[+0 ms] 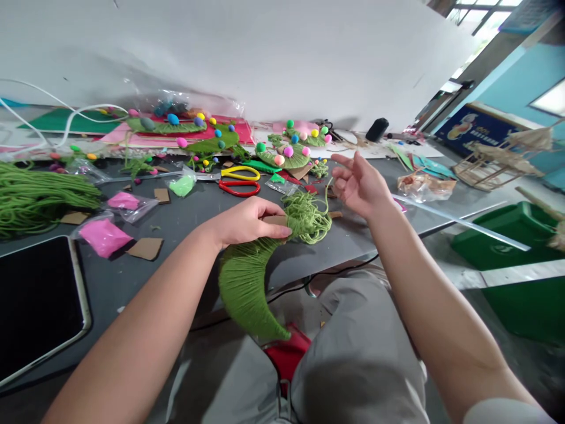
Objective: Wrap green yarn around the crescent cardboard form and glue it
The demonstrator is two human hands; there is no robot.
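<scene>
My left hand point(256, 224) is closed on a crescent-shaped piece wrapped in green yarn point(242, 282), and a bare strip of brown cardboard shows beneath the fingers. The wrapped tip hangs over the table edge above my lap. Just right of that hand, a loose tangle of light green yarn point(309, 218) lies against the crescent's upper end. From it a single strand rises to my right hand point(359, 185), which is lifted above the table. Its lower fingers are curled where the strand meets them, while the forefinger and thumb stretch out.
Yellow- and red-handled scissors point(239, 179) lie beyond my left hand. Green yarn pieces with coloured balls point(285, 156) line the back. At left are a yarn bundle point(39, 197), pink packets point(105, 235) and a tablet point(42, 306). A green bin point(507, 235) stands at right.
</scene>
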